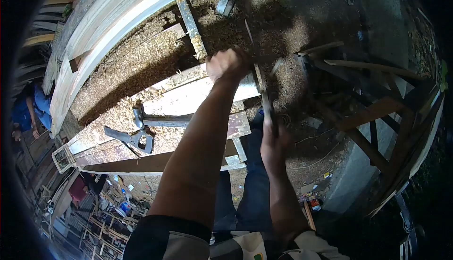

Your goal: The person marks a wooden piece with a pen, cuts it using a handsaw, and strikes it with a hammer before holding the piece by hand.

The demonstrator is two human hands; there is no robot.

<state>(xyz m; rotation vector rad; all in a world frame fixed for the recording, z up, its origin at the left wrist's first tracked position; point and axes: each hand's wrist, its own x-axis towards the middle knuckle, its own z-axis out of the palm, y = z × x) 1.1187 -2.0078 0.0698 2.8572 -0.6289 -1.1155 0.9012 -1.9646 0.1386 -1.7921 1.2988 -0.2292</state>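
Observation:
My right hand [276, 142] is closed around the handle of a long, narrow-bladed tool that looks like a handsaw [265, 97]. Its blade is nearly edge-on and points away from me, so no teeth show. It passes beside the right end of a pale, brightly lit board [184, 95]. My left hand [228, 64] is closed in a fist at the board's far edge, left of the blade; its fingers hide what they hold. On the shavings-covered bench lie a long-handled tool with a dark metal head [138, 117] and a dark piece with a loop-shaped end [143, 141].
A large curved timber [111, 22] runs along the upper left. Wood shavings [141, 62] cover the ground. Stacked beams [377, 114] stand at right beside a concrete strip [351, 184]. A person in blue [41, 107] is at far left. Scrap wood [108, 231] lies lower left.

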